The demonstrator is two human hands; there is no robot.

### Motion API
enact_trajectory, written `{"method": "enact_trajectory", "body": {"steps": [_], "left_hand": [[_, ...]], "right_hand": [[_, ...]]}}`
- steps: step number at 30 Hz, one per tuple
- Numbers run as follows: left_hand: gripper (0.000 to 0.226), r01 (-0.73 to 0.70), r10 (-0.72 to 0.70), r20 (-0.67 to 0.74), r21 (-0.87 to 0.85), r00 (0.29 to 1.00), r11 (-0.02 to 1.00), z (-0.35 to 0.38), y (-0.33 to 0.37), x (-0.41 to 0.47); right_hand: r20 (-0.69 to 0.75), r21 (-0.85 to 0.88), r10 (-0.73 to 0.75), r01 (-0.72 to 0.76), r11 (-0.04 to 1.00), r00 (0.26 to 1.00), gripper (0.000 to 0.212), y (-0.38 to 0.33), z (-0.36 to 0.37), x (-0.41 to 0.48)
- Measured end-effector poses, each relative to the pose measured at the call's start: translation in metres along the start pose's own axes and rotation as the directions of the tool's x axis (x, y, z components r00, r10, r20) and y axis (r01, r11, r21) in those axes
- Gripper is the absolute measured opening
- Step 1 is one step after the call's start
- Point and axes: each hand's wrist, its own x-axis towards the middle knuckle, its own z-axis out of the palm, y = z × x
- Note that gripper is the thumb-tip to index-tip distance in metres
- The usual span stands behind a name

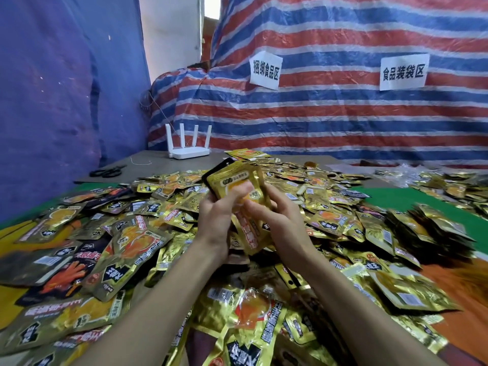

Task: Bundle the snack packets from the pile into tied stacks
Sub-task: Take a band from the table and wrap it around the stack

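A big pile of gold and black snack packets (pixel 148 239) covers the table from the near edge to the middle. Above it, both hands hold a small stack of gold packets (pixel 237 183) lifted off the pile. My left hand (pixel 219 215) grips the stack from the left, thumb across the front packet. My right hand (pixel 274 217) holds it from the right, its fingers curled round the lower packets (pixel 249 233). How many packets are in the stack is hidden.
Black scissors (pixel 107 171) and a loose piece of string (pixel 141 162) lie on grey board at the back left. A white router (pixel 188 145) stands behind the pile. More packets (pixel 433 225) lie stacked at the right on green cloth. A striped tarp with two paper signs forms the back wall.
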Motion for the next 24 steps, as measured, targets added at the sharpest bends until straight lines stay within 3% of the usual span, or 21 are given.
{"method": "enact_trajectory", "body": {"steps": [3, 6, 9, 11, 13, 15, 18, 22, 24], "left_hand": [[0.029, 0.232, -0.238, 0.196, 0.051, 0.951, 0.971, -0.001, 0.001, -0.007], [0.021, 0.295, -0.275, 0.195, -0.081, 0.941, 0.952, 0.006, -0.002, -0.009], [0.026, 0.132, -0.139, -0.035, -0.152, 0.990, 0.979, 0.012, -0.004, -0.010], [0.021, -0.068, 0.039, -0.212, -0.130, 0.976, 0.989, 0.012, -0.001, -0.006], [0.028, -0.250, 0.228, -0.276, -0.045, 0.934, 0.967, 0.015, 0.006, -0.008], [0.013, -0.306, 0.299, -0.181, -0.013, 0.937, 0.952, 0.018, 0.005, -0.013], [0.050, -0.265, 0.259, 0.060, 0.122, 0.964, 0.957, 0.022, -0.006, -0.025], [0.035, -0.272, 0.178, 0.263, 0.384, 0.948, 0.883, 0.026, -0.008, -0.030], [0.043, -0.379, 0.235, 0.314, 0.558, 0.920, 0.739, 0.029, -0.008, -0.029]], "right_hand": [[0.022, -0.024, 0.035, -0.035, 0.999, 0.999, 0.045, -0.003, -0.003, -0.001], [-0.082, 0.023, 0.108, -0.107, 0.994, 0.991, 0.054, 0.000, 0.002, -0.004], [-0.201, 0.221, 0.191, -0.145, 0.964, 0.961, 0.051, 0.003, 0.012, -0.003], [-0.234, 0.438, 0.390, -0.262, 0.860, 0.890, 0.034, -0.001, 0.013, 0.000], [-0.137, 0.564, 0.551, -0.392, 0.726, 0.823, 0.031, -0.003, 0.014, 0.000], [0.008, 0.645, 0.602, -0.464, 0.607, 0.798, 0.053, -0.004, 0.018, 0.000], [0.075, 0.729, 0.604, -0.457, 0.510, 0.793, 0.056, -0.005, 0.021, -0.001], [-0.006, 0.698, 0.641, -0.456, 0.552, 0.768, 0.035, -0.003, 0.015, -0.005], [-0.022, 0.698, 0.626, -0.436, 0.568, 0.780, 0.032, -0.005, 0.018, -0.009]]}}
